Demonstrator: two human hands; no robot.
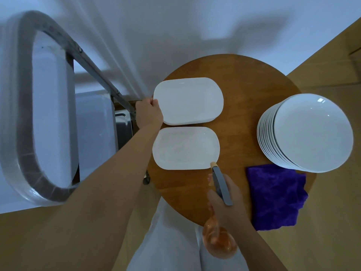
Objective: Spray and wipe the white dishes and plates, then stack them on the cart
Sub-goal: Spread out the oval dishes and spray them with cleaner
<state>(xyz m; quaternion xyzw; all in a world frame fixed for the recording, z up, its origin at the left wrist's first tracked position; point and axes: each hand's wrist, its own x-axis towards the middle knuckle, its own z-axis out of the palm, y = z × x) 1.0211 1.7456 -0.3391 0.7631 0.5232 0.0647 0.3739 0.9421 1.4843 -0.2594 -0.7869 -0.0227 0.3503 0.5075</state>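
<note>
Nowhere any legible writing: spray bottle [218, 237], white dishes [187, 100], purple cloth [277, 196].

Lighting: dim, cool, bluish cast overall. Shadows: broad soft shadow on white floor [214, 26] at 12 o'clock. Glare: small highlights on top round plate [312, 132] at 3 o'clock. Distortion: strong wide-angle bending of cart handle [25, 106] at 9 o'clock. Focus: spray bottle [218, 241] at 6 o'clock slightly soft.
</note>
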